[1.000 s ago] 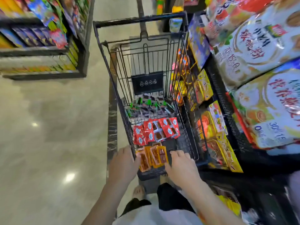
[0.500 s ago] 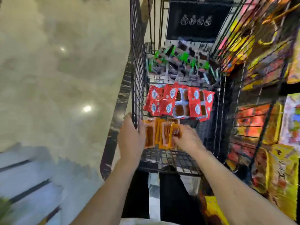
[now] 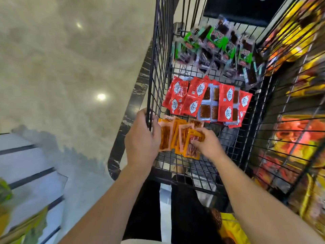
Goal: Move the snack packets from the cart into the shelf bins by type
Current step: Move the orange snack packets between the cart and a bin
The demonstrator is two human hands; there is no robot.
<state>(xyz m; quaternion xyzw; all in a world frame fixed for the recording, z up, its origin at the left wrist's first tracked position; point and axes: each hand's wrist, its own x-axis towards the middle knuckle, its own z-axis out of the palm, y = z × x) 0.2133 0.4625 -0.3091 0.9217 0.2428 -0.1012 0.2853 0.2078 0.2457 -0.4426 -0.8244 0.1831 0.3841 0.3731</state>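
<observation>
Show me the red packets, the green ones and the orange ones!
red packets [image 3: 195, 95], head view, middle packet's front
green packets [image 3: 219, 50], head view, middle of pile
orange packets [image 3: 165, 138], head view, leftmost packet's front

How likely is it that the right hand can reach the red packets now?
Probably yes. The right hand is inside the cart, pinching an orange packet; the red packets lie just beyond, uncovered.

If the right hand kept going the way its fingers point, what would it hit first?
The right hand, pinching one orange packet, points left: it would first meet the fanned orange packets beside it, then probably the left hand holding them.
</observation>
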